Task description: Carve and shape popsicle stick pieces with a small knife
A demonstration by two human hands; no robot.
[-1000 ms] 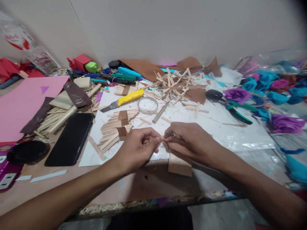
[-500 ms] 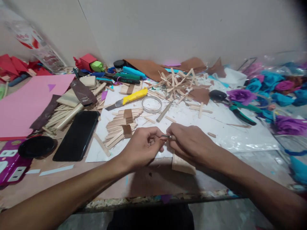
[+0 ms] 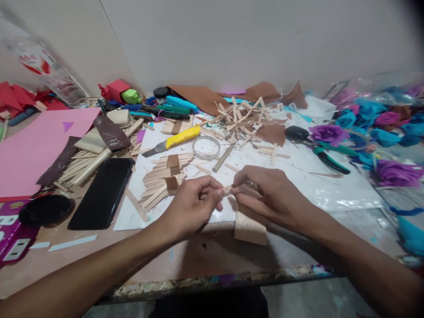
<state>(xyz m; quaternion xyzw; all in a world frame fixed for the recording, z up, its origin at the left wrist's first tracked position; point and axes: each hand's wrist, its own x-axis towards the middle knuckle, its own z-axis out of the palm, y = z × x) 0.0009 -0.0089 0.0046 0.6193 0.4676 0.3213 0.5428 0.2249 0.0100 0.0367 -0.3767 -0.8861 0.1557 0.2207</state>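
Note:
Over the white sheet (image 3: 331, 194), my left hand (image 3: 197, 198) is closed, pinching one end of a small pale wooden stick (image 3: 227, 190). My right hand (image 3: 265, 194) meets it from the other side, thumb and forefinger at the stick's other end. Tucked in the right hand is a slim metal tool (image 3: 251, 184); only its rounded tip shows, so its kind is hidden. Just below the hands lies a flat light wooden piece (image 3: 250, 227). Left of them is a stack of craft sticks (image 3: 159, 174) with brown strips across it.
Beyond the hands lie a yellow utility knife (image 3: 182, 137), a clear ring (image 3: 206, 147) and a heap of crossed sticks (image 3: 240, 115). Green-handled pliers (image 3: 331, 159) and paper flowers (image 3: 331, 134) are on the right. On the left are a phone (image 3: 102, 194) and pink paper (image 3: 43, 145).
The metal tool has swung back into my right palm, and my right fingertips have come to the wooden stick. The whole view has shifted slightly.

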